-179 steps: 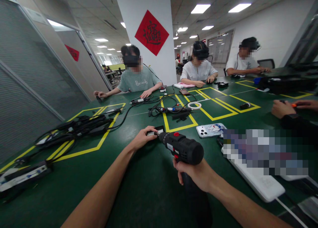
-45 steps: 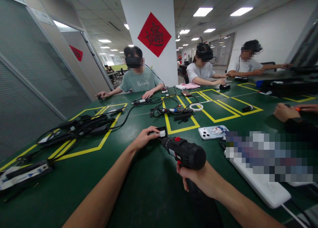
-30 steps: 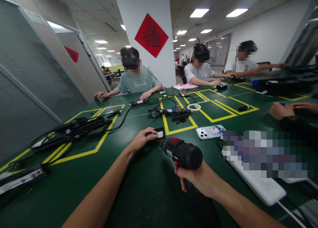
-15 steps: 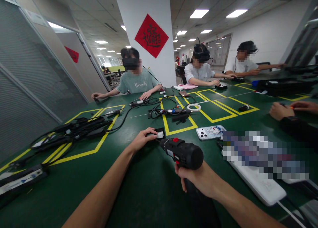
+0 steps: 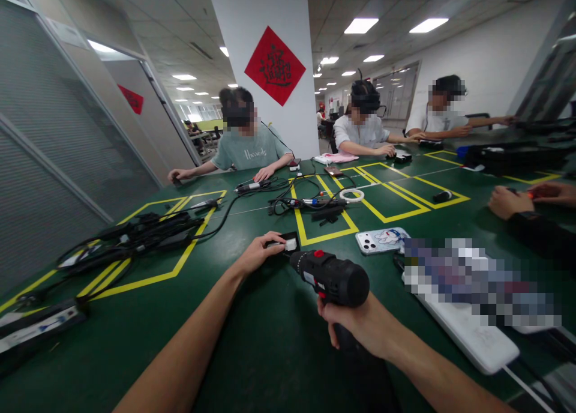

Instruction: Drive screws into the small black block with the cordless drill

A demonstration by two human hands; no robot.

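Observation:
My right hand (image 5: 348, 320) is wrapped round the grip of a black cordless drill (image 5: 335, 275) with red details. The drill's chuck points away and to the left, at the near side of a small black box (image 5: 293, 238) with a white piece (image 5: 290, 244) in it. From the left, my left hand (image 5: 258, 251) grips that box on the green table, fingers at its far edge and thumb by the white piece. Whether the drill's tip touches the box I cannot tell.
A phone (image 5: 381, 240) and a white power bank (image 5: 477, 335) lie to the right. Tangled black cables (image 5: 153, 227) spread on the left, with more cables and pen-like tools (image 5: 310, 203) beyond the box. Three people sit opposite; another person's hands (image 5: 510, 201) are at right.
My hands, the drill and the box hold nearly still. Across the table, the person in green has shifted a hand slightly.

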